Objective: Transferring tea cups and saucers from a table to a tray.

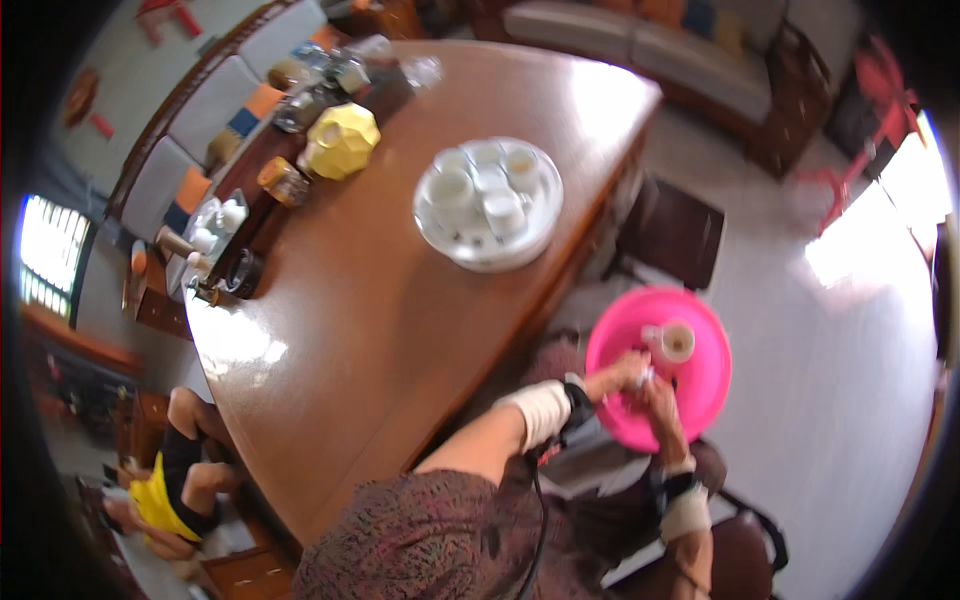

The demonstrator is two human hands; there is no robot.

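A round pink plastic basin (705,397) stands before me, to the right of the wooden table. Over its near left part, my left hand (622,375) and my right hand (661,405) come together around a small whitish object (645,376), too blurred to name. Both hands seem to touch it. Just beyond them in the basin is a white cup (677,342) with its handle pointing left and something brownish inside. On the table, a round white tray (487,260) carries several white cups, among them a white mug (502,212) near its middle.
The wooden table (337,300) fills the left and middle. Along its far left side are a yellow faceted object (343,141), a lidded jar (283,182) and glassware. A dark stool (670,234) stands beyond the basin. Another person (161,502) sits at the lower left.
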